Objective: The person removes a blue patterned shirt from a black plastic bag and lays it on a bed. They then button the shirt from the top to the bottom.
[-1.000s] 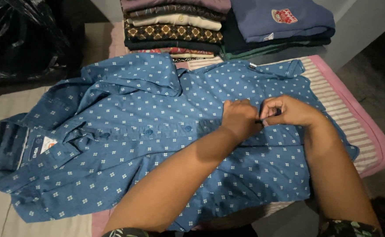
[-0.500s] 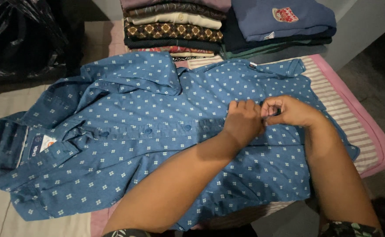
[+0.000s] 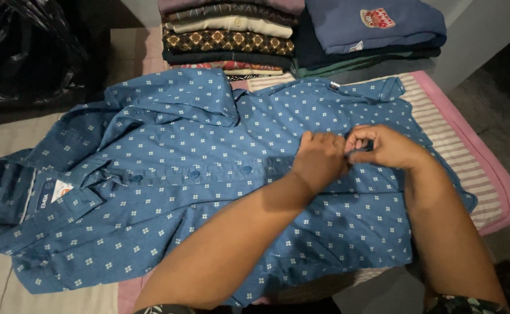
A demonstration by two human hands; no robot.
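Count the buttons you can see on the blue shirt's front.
3: buttons and run along the blue shirt's placket, collar side first. More may be hidden under the hands.

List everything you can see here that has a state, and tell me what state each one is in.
blue patterned shirt: spread flat, front up, upper buttons fastened.
collar: open, label showing.
left hand: pressing on the shirt's front strip.
right hand: pinching the strip beside the left hand.
stack of folded clothes: folded, piled neatly.
folded blue garment: folded, on top of darker ones.
black plastic bag: crumpled.
striped pad: lying under the shirt.
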